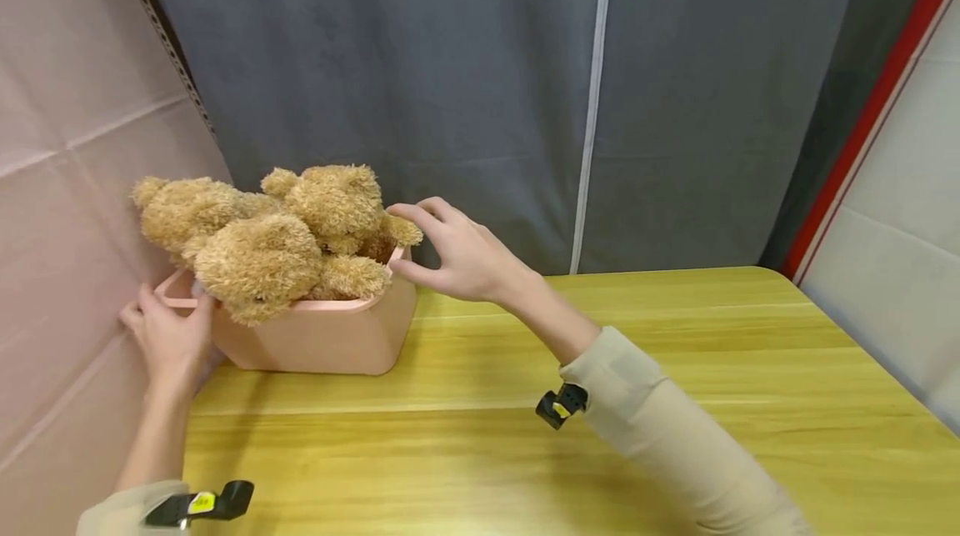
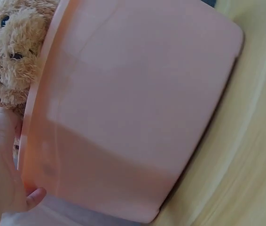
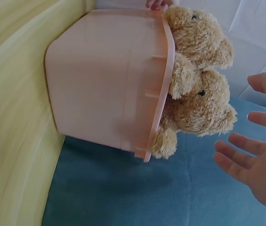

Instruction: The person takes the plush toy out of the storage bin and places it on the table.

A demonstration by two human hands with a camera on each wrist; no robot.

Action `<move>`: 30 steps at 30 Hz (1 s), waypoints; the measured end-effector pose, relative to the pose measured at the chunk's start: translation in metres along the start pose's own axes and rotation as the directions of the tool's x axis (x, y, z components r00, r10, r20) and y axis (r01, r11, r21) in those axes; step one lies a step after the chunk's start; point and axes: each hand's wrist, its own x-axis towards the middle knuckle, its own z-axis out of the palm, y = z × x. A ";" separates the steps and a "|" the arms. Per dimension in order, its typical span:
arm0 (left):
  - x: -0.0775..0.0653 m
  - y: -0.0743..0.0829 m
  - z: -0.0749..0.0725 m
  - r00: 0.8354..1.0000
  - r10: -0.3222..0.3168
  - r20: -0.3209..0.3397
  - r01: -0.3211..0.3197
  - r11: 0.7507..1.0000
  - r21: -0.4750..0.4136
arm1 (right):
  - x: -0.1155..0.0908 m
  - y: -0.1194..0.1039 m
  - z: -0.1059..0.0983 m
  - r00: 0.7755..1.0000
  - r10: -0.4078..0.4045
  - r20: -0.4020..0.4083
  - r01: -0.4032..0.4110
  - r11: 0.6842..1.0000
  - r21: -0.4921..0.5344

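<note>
A pink plastic bin [image 1: 315, 336] stands at the table's left end with fluffy tan teddy bears in it. One bear [image 1: 258, 265] leans its head over the front rim. Behind it another bear [image 1: 333, 201] sits higher, an arm hanging over the right end. Which bear the furry part at the far left belongs to, I cannot tell. My left hand [image 1: 168, 332] grips the bin's left rim, thumb on the inner side beside the front bear. My right hand [image 1: 468, 257], fingers spread and holding nothing, hovers by the right end, near the rear bear's arm.
Under the bin is a yellow wood-grain table [image 1: 525, 428] that stretches to the right. A grey curtain [image 1: 450, 86] hangs behind it. Pale pink cloth [image 1: 67, 211] rises close along the left side, and a white panel with a red edge [image 1: 862, 119] borders the right.
</note>
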 end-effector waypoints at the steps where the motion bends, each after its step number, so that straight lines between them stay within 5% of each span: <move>1: 0.004 0.000 -0.001 1.000 -0.022 0.014 0.022 1.000 -0.020 | 0.003 -0.003 0.002 1.000 0.000 -0.002 0.000 1.000 0.002; 9: 0.022 -0.004 -0.003 0.991 -0.129 0.038 0.132 0.983 -0.129 | 0.019 -0.016 0.015 1.000 -0.002 0.004 0.002 0.999 0.043; 19: 0.021 -0.012 -0.004 0.990 -0.075 0.122 0.090 0.989 -0.117 | 0.036 -0.030 0.035 0.993 -0.074 -0.096 0.090 0.981 0.172; 30: 0.025 -0.024 -0.007 0.996 0.026 0.080 -0.008 0.978 -0.208 | 0.070 -0.072 0.068 0.972 -0.136 -0.192 0.167 0.973 0.156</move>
